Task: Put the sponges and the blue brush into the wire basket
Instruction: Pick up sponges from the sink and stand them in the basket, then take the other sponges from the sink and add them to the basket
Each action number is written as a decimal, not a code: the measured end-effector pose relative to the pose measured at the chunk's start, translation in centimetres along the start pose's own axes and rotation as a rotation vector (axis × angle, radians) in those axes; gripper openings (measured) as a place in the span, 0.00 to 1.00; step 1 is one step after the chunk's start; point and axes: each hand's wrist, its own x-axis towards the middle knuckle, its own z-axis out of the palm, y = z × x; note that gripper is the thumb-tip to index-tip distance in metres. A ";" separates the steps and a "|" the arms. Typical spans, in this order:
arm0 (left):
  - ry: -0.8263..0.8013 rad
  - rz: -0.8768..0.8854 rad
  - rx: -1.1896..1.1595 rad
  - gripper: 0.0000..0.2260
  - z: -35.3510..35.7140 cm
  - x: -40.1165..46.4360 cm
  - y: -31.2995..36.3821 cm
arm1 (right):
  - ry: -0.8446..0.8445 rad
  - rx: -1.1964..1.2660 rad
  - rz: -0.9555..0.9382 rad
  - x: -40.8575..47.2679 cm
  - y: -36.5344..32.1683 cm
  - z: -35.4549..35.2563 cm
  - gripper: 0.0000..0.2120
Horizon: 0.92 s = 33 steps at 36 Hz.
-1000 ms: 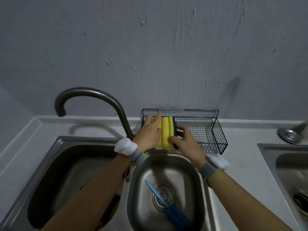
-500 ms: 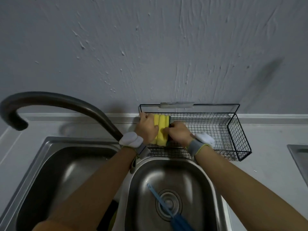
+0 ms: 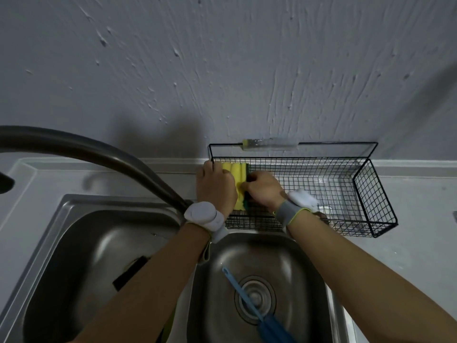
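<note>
— How many of each thing does the person have at the counter?

— One wire basket (image 3: 366, 194), far right; one blue brush (image 3: 249, 306), near, in the right basin. The yellow sponges (image 3: 237, 173) stand packed together (their number cannot be told). Two sink basins, one faucet (image 3: 99, 154), two hands, a band on each wrist.

I see the wire basket (image 3: 346, 194) behind the right sink bowl (image 3: 284, 256), against the wall. The sponges (image 3: 237, 179) stand in its left end, between my left hand (image 3: 215, 186) and right hand (image 3: 264, 191). The brush (image 3: 249, 308) lies in the right bowl. The tap (image 3: 99, 154) is left of the basket.
</note>
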 end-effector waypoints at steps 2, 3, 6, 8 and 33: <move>0.018 0.003 0.008 0.03 0.8 0.1 -0.3 | -0.004 0.002 -0.011 0.3 -0.1 0.6 0.08; 0.013 0.015 -0.004 0.04 0.7 0.0 -0.3 | 0.005 0.003 -0.017 0.2 -0.2 0.6 0.07; 0.008 0.049 -0.030 0.06 0.7 -0.1 -0.2 | 0.016 -0.002 -0.028 0.2 -0.2 0.7 0.03; 0.009 0.052 -0.026 0.06 0.6 0.1 -0.1 | 0.013 -0.002 -0.028 0.4 -0.2 0.6 0.01; 0.206 0.103 -0.448 0.15 -1.4 -19.7 -4.5 | 0.004 -0.298 -0.500 -16.3 2.1 5.0 0.18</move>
